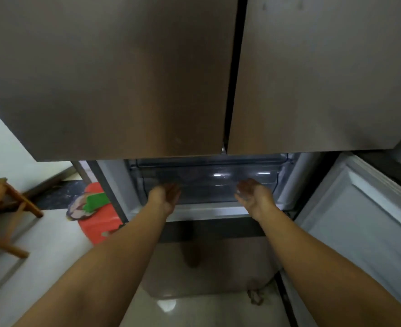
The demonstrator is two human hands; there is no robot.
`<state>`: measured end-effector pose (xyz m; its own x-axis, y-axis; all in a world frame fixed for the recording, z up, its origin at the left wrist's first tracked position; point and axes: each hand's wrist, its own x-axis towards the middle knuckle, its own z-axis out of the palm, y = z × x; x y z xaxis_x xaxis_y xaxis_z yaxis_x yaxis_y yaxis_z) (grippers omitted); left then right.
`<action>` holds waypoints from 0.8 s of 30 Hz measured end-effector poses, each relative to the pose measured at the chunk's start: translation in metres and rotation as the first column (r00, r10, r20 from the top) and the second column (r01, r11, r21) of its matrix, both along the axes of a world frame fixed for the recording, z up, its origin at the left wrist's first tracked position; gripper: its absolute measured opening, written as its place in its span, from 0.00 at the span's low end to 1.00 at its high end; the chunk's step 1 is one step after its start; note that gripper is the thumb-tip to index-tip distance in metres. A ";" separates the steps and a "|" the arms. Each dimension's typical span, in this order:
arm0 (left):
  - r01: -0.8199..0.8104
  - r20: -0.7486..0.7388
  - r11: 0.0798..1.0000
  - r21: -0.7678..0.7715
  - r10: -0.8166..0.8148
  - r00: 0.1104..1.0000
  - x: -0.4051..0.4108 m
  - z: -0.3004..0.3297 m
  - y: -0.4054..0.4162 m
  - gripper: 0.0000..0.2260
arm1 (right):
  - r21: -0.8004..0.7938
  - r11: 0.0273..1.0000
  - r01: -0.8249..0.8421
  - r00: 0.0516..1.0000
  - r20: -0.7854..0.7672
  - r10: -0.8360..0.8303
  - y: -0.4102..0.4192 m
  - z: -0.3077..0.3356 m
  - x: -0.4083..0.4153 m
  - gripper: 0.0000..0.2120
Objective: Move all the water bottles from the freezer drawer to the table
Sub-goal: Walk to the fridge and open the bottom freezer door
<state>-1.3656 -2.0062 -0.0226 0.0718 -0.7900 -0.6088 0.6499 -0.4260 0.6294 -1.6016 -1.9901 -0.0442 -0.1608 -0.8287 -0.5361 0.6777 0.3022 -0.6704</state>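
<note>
A clear plastic freezer drawer (pixel 209 182) sits inside the open lower compartment of a brown fridge. My left hand (pixel 165 197) reaches to the drawer's front on the left, palm turned inward, fingers apart. My right hand (pixel 253 195) reaches to the drawer's front on the right in the same pose. Neither hand holds anything that I can make out. Faint round shapes show through the drawer's front wall (pixel 190 175); I cannot tell whether they are bottles.
The two upper fridge doors (pixel 124 79) are closed and hang over the drawer. The open lower door (pixel 359 220) stands to the right. A red stool (pixel 98 223) with a green item on it and a wooden chair (pixel 4 208) stand on the left floor.
</note>
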 end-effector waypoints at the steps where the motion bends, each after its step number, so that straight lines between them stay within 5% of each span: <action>1: -0.028 -0.062 1.000 -0.011 0.027 0.998 -0.002 -0.003 -0.005 0.20 | -0.010 1.000 0.018 0.999 0.040 -0.018 -0.011 0.000 0.001 0.06; 13: -0.144 -0.253 0.986 -0.080 0.119 0.960 -0.031 0.008 -0.026 0.19 | 0.007 0.994 0.111 0.976 0.186 -0.111 -0.031 0.037 0.009 0.22; 24: -0.131 -0.083 0.991 0.022 0.132 0.988 -0.037 0.023 0.042 0.14 | 0.161 0.987 0.006 1.000 0.008 -0.007 0.026 0.044 0.005 0.13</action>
